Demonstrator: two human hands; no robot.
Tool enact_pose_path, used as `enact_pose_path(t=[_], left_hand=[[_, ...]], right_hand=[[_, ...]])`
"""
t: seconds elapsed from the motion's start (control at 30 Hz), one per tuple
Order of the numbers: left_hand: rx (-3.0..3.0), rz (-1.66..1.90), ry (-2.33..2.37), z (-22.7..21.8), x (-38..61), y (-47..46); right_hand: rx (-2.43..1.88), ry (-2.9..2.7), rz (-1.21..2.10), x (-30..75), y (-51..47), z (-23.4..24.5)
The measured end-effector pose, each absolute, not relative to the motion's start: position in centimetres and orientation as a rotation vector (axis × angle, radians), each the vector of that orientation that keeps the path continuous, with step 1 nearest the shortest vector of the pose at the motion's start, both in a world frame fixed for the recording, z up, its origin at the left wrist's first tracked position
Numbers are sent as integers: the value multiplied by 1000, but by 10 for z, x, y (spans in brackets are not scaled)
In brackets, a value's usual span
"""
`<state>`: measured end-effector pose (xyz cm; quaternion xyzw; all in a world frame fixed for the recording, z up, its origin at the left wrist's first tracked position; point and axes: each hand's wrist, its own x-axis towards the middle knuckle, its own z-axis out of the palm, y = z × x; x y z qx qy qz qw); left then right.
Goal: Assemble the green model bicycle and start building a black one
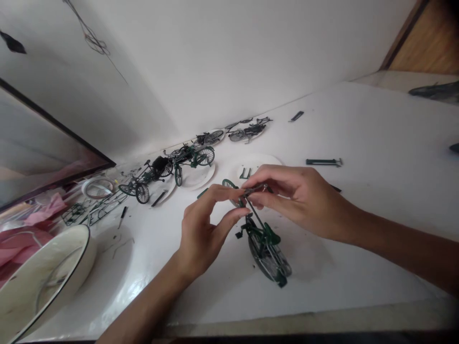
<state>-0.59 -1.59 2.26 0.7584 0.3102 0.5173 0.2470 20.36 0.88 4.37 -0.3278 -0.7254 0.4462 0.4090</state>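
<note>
A white counter (358, 267) runs along a white wall (215, 62), with an enamel basin (46, 282) at its near left. It carries five model bicycles: four sit well off, on or beside white plates (201, 177), and a green model bicycle (267, 251) stands between the hands. The left hand (204, 224) and right hand (301, 200) both pinch a small metal part (256, 189) at its front.

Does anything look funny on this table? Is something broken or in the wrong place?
The little green model bicycle looks odd: it is tipped up, not standing on its wheels, with its top pinched by the left hand and right hand. A loose dark green piece lies alone on the white table.
</note>
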Motion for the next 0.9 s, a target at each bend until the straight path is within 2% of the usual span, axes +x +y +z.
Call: enact_pose_path(t=[0.17,0.33,0.43,0.7,0.8,0.9], left_hand=[[2045,1490,934,23,-4,-13],[1939,1522,1015,23,-1,-14],[1848,1495,1052,22,-2,-15],[2442,1203,801,29,-4,-15],[2611,1198,927,34,-12,-10],[2734,1029,1141,38,-24,1]], right_hand=[[-1030,-1698,1542,206,13,44],[-901,-1810,2069,212,18,34],[-858,-1691,2239,212,17,28],[-678,-1735,2197,205,15,23],[-783,-1657,2142,205,17,21],[-902,-1648,2011,207,19,20]])
